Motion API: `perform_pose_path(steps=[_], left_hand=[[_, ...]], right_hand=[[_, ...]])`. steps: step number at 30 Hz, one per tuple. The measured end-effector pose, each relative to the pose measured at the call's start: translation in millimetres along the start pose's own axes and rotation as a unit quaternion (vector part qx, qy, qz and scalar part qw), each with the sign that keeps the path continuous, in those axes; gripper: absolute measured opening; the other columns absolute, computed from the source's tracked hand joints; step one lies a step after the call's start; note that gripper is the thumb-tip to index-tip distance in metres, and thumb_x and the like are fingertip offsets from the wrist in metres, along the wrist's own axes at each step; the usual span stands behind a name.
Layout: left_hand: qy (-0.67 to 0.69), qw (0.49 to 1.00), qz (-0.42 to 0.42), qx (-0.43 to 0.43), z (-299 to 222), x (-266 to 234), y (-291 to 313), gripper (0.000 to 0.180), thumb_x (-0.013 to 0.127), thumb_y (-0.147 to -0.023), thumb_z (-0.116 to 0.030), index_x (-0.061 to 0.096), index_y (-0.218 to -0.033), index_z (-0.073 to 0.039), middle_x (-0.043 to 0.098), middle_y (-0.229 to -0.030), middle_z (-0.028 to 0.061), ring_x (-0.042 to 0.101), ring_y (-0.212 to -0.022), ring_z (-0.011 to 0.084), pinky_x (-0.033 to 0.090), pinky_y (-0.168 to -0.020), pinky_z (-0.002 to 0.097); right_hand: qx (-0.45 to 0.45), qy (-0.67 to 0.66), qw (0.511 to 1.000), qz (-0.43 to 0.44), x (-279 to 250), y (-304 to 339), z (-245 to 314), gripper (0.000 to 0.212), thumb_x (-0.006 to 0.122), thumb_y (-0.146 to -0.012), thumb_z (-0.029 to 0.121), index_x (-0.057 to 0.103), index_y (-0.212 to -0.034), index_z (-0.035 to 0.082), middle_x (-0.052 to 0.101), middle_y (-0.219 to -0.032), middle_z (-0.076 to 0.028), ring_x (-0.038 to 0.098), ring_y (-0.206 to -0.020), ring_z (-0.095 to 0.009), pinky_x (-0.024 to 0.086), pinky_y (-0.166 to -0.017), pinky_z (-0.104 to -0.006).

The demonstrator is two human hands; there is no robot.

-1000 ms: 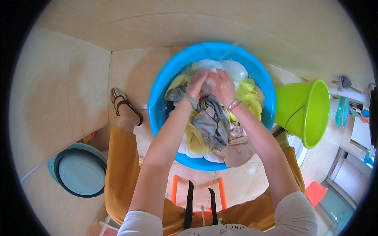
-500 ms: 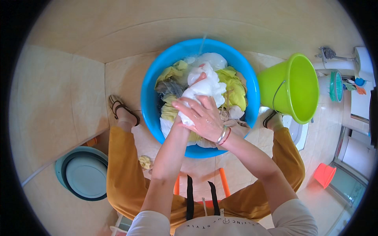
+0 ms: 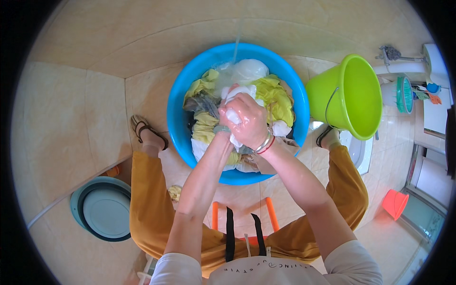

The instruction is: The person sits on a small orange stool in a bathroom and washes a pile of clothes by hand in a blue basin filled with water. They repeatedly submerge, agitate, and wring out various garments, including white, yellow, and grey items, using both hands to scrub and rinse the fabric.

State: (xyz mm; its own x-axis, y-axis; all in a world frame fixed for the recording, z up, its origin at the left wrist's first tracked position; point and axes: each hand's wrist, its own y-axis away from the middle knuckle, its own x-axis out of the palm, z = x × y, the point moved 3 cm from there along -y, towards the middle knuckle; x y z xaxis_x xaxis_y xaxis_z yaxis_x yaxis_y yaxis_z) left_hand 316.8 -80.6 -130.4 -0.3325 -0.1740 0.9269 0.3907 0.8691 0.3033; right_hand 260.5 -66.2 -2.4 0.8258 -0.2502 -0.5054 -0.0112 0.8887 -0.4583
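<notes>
Over a large blue tub (image 3: pixel 176 135), both hands are closed together around a bunched wet white cloth (image 3: pixel 245 90). My right hand (image 3: pixel 249 124) wraps over the top, a bit of white cloth bulging between its fingers. Under it, my left hand (image 3: pixel 222 112) is largely covered; a fingertip and its edge show beside the cloth. Below the hands, the tub holds yellow clothes (image 3: pixel 275 102), a grey piece (image 3: pixel 204 103) and a beige one (image 3: pixel 271 159). A thin stream of water (image 3: pixel 238 35) falls into the tub at its far side.
A lime-green bucket (image 3: pixel 327 99) leans beside the tub on the right. At the lower left rests a grey-green collapsible basin (image 3: pixel 107 216). An orange stool frame (image 3: pixel 272 214) is between my legs. A small red bucket (image 3: pixel 395 204) stands far right. Tiled wall (image 3: pixel 156 47) rises behind.
My right hand has shifted from lying flat on the foamy cloth to squeezing it. The cloth is bunched smaller, with less foam showing. The water stream looks longer in view.
</notes>
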Motion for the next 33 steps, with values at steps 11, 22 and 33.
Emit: perform_pose_path(steps=[11,22,33], left_hand=[[-0.329,0.901,-0.278,0.048,-26,12,-2,0.04,0.064,-0.086,-0.029,0.058,-0.113,0.0,0.063,-0.103,0.0068,0.059,-0.092,0.0166,0.047,-0.079,0.0292],[-0.788,0.598,-0.107,0.1,-71,-72,-57,0.073,0.066,-0.08,-0.007,0.033,-0.144,-0.017,0.048,-0.129,0.0235,0.051,-0.114,0.0373,0.041,-0.096,0.0411],[-0.82,0.565,-0.054,0.072,-50,-137,-110,0.042,0.052,-0.089,-0.018,0.052,-0.128,-0.003,0.056,-0.124,0.0223,0.053,-0.112,0.0371,0.041,-0.096,0.0403]], right_hand=[[0.238,0.014,0.971,0.026,14,13,-141,0.024,0.061,-0.087,0.025,0.059,-0.098,0.004,0.06,-0.098,-0.018,0.059,-0.088,-0.036,0.048,-0.072,-0.0406],[0.015,0.217,0.96,0.173,81,3,-172,0.059,0.068,-0.079,0.028,0.045,-0.133,0.018,0.044,-0.132,-0.019,0.047,-0.107,-0.04,0.04,-0.095,-0.0471],[0.125,0.382,0.867,0.293,145,4,-237,0.028,0.06,-0.082,0.021,0.062,-0.108,0.009,0.058,-0.11,-0.018,0.056,-0.099,-0.036,0.047,-0.083,-0.0442]])
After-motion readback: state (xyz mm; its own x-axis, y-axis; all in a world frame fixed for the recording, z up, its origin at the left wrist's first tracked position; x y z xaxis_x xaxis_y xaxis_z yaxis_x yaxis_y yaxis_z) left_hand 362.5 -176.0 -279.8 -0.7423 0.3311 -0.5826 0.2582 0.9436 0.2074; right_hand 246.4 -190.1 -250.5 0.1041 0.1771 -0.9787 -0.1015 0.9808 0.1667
